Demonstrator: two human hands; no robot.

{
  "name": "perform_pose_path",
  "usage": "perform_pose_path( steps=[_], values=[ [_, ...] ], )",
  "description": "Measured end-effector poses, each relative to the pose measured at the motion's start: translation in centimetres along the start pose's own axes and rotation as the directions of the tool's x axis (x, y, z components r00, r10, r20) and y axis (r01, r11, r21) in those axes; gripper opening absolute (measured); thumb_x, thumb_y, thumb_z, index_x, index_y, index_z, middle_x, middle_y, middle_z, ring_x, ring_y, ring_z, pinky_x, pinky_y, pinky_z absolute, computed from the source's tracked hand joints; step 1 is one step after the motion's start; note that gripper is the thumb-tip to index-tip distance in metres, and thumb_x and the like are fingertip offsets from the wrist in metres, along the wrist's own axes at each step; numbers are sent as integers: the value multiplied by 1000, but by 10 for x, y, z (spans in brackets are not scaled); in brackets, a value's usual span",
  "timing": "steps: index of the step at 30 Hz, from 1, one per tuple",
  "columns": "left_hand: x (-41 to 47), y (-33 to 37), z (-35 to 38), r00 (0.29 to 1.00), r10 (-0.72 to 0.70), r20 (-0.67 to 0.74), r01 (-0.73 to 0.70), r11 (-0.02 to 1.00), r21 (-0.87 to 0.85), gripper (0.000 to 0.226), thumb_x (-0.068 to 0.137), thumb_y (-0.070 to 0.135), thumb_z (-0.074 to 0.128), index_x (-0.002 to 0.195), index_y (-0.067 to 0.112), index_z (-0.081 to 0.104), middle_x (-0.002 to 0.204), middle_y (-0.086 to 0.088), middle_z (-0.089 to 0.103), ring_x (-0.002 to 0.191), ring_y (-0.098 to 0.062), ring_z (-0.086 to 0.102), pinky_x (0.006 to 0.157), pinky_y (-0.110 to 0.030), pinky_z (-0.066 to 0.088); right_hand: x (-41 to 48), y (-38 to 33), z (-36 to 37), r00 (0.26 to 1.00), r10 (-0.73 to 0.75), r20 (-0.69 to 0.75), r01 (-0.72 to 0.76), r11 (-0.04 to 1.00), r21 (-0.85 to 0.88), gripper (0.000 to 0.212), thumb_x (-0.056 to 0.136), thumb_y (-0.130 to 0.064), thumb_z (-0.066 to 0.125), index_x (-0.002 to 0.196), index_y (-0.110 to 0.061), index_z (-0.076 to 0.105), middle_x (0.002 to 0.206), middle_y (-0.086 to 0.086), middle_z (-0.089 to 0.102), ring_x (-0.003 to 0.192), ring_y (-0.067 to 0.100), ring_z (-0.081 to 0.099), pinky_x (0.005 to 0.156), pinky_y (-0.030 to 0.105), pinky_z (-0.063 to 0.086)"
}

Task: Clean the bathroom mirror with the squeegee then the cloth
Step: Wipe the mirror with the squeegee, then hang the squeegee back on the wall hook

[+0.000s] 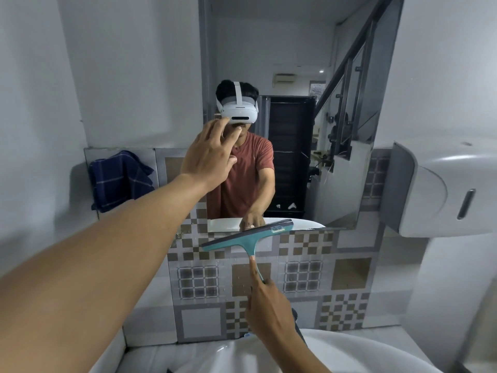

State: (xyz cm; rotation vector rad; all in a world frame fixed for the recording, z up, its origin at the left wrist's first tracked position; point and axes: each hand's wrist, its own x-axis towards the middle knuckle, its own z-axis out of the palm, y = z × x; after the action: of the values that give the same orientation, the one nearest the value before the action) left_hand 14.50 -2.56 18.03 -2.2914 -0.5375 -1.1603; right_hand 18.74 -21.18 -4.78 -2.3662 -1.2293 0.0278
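Nearest the lens: left forearm crossing the frame from lower left, bare, rising toward the glass. Far left on the wall, a dark blue checked cloth (121, 180) hangs at the tile line, untouched, well apart from both hands. Left hand (208, 154) is raised at the mirror (295, 49), fingers spread loosely, holding nothing; fingertips are at or just off the glass, contact cannot be confirmed. Below and to the right, the teal squeegee (248, 236) sits at the mirror's bottom edge: blade long axis runs roughly side to side, tilted, its right end higher and overlapping the glass, its left end lower over the patterned wall tiles (349, 273). Handle drops from blade centre down toward the right hand (269, 302), which grips it with the index finger laid straight up the handle. White basin (376, 348) lies below the right wrist; a white wall dispenser (443, 189) is at far right. Judgement: the squeegee stage looks near the foot of a stroke, cloth stage not begun. The cloth lies left of both hands and the free left hand is the nearer one, so the reach for it would go leftward and slightly down.
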Motion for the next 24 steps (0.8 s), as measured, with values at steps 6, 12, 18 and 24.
perform_pose_path(
  steps=[6, 12, 18, 24],
  values=[
    [-2, 4, 0, 1000, -22, 15, 22, 999, -37, 69, 85, 24, 75, 146, 9, 45, 150, -19, 37, 138, -38, 35, 108, -53, 45, -8, 14, -17, 1000, -27, -16, 28, 998, 54, 72, 102, -14, 48, 159, -25, 5, 91, 1, 58, 77, 17, 64, 69, 30, 58],
    [-12, 11, -11, 999, -24, 25, 27, 993, -114, 62, 86, 21, 73, 142, 8, 50, 146, -19, 42, 134, -38, 41, 104, -51, 47, -19, 29, -67, 997, 46, 69, -56, 987, 153, 15, 100, -17, 57, 113, -11, 53, 95, -4, 58, 75, 10, 63, 68, 26, 60],
    [-49, 49, -29, 967, 85, 242, 34, 891, -452, 44, 88, 21, 72, 131, 16, 64, 132, -4, 64, 126, -22, 54, 108, -37, 44, -18, 35, -139, 994, -6, 107, 3, 1000, 30, 20, 90, -26, 73, 107, -15, 71, 88, -3, 72, 63, 5, 64, 54, 14, 54],
    [-83, 99, -58, 875, 175, 452, 149, 790, -594, 36, 93, 29, 67, 129, 21, 66, 132, 2, 66, 125, -15, 57, 103, -30, 42, -14, 24, -210, 981, -114, 155, 119, 993, -23, 21, 74, -13, 86, 94, -16, 80, 74, 0, 77, 61, 15, 74, 63, 30, 64]
  ],
)
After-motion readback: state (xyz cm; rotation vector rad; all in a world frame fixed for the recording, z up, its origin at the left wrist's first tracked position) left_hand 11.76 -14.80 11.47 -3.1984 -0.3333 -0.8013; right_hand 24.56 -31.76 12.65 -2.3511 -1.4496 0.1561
